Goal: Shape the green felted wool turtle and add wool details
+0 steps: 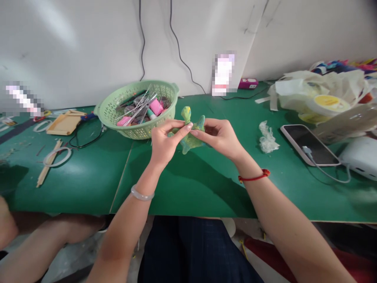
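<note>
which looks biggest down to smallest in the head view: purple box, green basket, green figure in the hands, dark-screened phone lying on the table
1. green basket
2. dark-screened phone
3. green figure, partly hidden
4. purple box

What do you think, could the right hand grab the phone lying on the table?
Probably yes. Only crumpled plastic lies between the right hand and the phone, though that hand would likely have to let go of the green toy.
</note>
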Tool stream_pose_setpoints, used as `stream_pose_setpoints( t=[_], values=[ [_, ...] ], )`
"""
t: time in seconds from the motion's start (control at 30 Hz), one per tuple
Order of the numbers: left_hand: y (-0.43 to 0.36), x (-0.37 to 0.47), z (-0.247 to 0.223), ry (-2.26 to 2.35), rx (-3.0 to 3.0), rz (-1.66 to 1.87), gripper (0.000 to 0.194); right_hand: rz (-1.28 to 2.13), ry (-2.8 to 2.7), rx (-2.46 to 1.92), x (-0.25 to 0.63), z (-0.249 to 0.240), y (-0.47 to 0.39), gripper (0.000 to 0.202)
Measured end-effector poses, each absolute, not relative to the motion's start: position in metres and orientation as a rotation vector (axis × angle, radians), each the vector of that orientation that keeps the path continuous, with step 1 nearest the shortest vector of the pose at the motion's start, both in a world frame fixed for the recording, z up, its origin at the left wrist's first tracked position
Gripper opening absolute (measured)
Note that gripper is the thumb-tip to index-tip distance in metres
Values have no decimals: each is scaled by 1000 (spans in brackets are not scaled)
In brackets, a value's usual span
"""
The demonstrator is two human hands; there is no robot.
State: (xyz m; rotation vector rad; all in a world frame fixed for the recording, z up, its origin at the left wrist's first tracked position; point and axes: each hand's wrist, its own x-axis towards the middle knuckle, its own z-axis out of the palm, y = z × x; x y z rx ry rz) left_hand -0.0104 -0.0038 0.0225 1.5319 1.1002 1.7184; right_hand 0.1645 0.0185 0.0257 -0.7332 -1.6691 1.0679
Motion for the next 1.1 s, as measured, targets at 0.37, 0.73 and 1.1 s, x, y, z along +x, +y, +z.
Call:
stream_pose_setpoints(
  t=[0.37,0.73,1.1],
  values=[
    [-3,-12,26,1081,1359,1608,27,1042,-1700,-745,164,24,19,45],
    [-7,-11,28,1024,1297,1576,17,1040,-1709,-787,163,26,16,54],
    [-6,-9,23,1016,1357,1656,12,977,-1708,-780,161,31,13,68]
  ],
)
